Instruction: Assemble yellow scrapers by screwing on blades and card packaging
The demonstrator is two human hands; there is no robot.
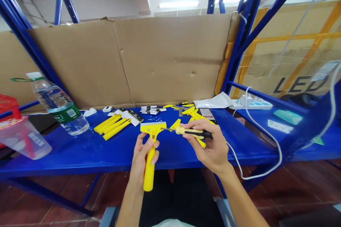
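My left hand (pixel 144 152) is closed around the neck of a yellow scraper (pixel 150 170), holding it upright with its wide head on top. A pale metal blade edge shows along that head. In my right hand (pixel 210 145) is a screwdriver (pixel 193 133) with a cream and black handle. Its shaft points left, and the tip is at or very near the right end of the scraper's head; contact is hard to tell. Small screws (pixel 155 118) lie scattered on the blue table behind the scraper. Yellow scraper parts (pixel 195 114) are piled behind my right hand.
Several yellow handles (pixel 113 124) lie at the left near packaged cards (pixel 133 116). Stacked blade packs (pixel 149 109) sit at the back. A water bottle (pixel 64 108) and a plastic cup (pixel 26 136) stand left. A white cable (pixel 278 149) loops over the right side by a power strip (pixel 253 103).
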